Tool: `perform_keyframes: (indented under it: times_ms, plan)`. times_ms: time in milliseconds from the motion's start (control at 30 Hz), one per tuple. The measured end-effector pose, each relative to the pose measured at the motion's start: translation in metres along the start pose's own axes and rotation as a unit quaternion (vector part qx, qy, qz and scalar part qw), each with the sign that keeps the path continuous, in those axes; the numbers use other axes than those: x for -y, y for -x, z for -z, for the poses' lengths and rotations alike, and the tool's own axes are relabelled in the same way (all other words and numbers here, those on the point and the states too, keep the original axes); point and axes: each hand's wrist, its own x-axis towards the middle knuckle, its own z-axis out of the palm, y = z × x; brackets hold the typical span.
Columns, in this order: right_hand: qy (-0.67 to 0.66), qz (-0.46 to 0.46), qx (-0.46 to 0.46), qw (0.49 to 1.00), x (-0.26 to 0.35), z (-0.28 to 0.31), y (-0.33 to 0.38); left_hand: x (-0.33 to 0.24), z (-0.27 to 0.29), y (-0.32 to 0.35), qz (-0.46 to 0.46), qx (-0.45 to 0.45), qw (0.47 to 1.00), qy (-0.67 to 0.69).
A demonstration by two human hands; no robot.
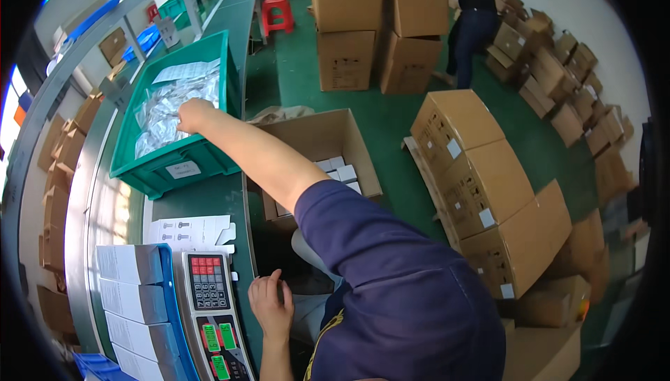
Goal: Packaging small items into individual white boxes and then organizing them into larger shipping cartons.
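Observation:
My right hand point(195, 116) reaches into a green plastic bin point(227, 81) heaped with clear plastic packets point(160, 116). Its fingers curl down among the packets, their tips hidden. My left hand point(271, 301) hangs by the bench edge with its fingers loosely bent, thumb apart, and nothing in it. Beside it on the bench is a digital scale point(187, 290) with a keypad and lit green displays. White boxes point(129, 301) stand in a row in a blue tray point(167, 276) left of the scale. A flat white carton point(188, 231) with printed bolt pictures lies beyond the scale.
An open cardboard box point(356, 147) holding small white boxes point(338, 168) stands right of the bench. Large cartons point(481, 192) sit on a pallet to the right. Further off are stacked cartons point(349, 53), a red stool point(278, 15) and another person point(471, 21).

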Motion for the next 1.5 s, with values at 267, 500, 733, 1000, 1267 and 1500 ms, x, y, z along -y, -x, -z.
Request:
perform_keyframes:
  times_ms: [267,500,733,1000,1267,1500]
  plan:
    - [-0.259,0.191,-0.488,0.811,0.026,0.056,0.214,0.018,-0.005,0.007,-0.007,0.017,0.999,0.042]
    - [-0.154,-0.354,-0.170,0.907,-0.121,0.006,0.590,0.003,0.002,0.003,0.038,0.054,0.996,0.062]
    - [-0.082,-0.719,-0.177,0.668,-0.177,-0.079,0.869,-0.034,-0.004,0.020,-0.011,0.064,0.996,0.064]
    - [-0.184,-0.661,-0.319,0.654,-0.172,-0.089,0.879,-0.009,-0.004,-0.005,-0.062,0.040,0.997,0.002]
    - [-0.208,-0.471,-0.251,0.819,-0.188,0.008,0.690,0.001,0.007,0.004,-0.038,0.009,0.999,-0.005]
    - [-0.233,-0.098,-0.038,0.967,-0.080,0.041,0.422,0.004,-0.006,0.019,-0.029,0.018,0.999,-0.018]
